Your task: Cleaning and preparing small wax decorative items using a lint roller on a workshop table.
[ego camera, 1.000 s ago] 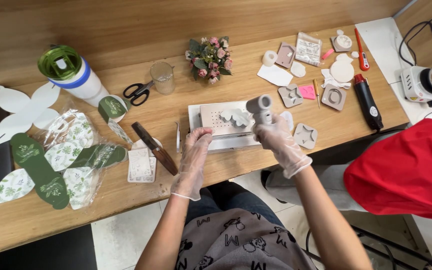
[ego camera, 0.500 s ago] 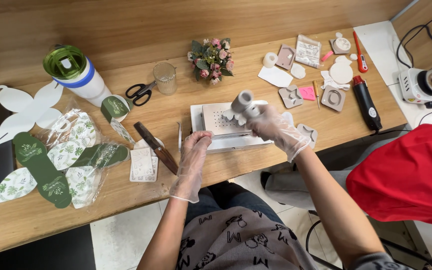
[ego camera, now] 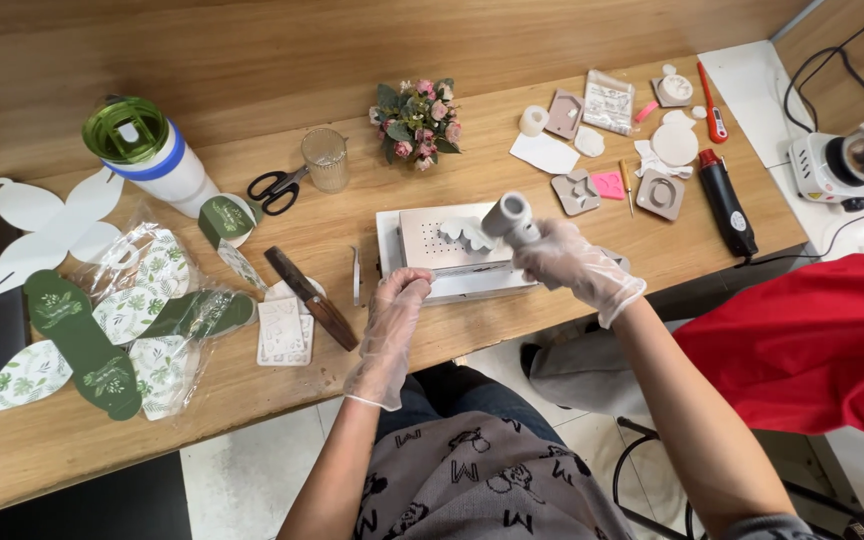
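Right hand point(ego camera: 574, 268) closed around grey tube point(ego camera: 508, 216) over white block point(ego camera: 452, 250); left hand point(ego camera: 399, 305), fingers curled, steadies block's edge. Tube might slip: gloves slick.

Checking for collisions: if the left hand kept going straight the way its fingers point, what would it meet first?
The left hand points up-right at the grey tray; its fingers seem already at the tray's near edge, so it comes first. Contact is unclear.

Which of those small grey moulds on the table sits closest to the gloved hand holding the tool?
The grey mould with the cut-out shape, beside the pink piece, is nearest the right hand. The other moulds lie farther away.
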